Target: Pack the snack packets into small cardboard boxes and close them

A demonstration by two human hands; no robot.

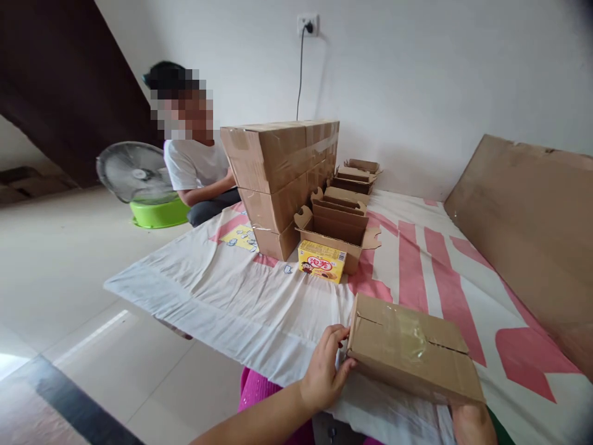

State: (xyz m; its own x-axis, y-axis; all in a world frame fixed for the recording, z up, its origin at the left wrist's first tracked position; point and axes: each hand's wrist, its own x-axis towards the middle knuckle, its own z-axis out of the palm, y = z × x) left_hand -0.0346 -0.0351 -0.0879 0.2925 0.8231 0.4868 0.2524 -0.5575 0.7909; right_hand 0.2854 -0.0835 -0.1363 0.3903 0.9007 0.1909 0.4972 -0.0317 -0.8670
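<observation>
A closed cardboard box (412, 346) with clear tape across its top flaps is at the near edge of the cloth-covered table. My left hand (327, 368) grips its left end, thumb low and fingers at the upper corner. At the lower right end my right hand (472, 423) holds the same box from beneath; its fingers are hidden behind the cardboard. Beyond the box stands a small yellow printed carton (322, 261), leaning near an open cardboard box (331, 238) with raised flaps.
Several more open boxes (352, 179) run in a row toward the wall. Left of them rises a stack of taped boxes (278, 179). A large cardboard sheet (523, 241) leans at the right. Another person (194, 167) sits behind the stack, near a fan (134, 173) and green basin (160, 213).
</observation>
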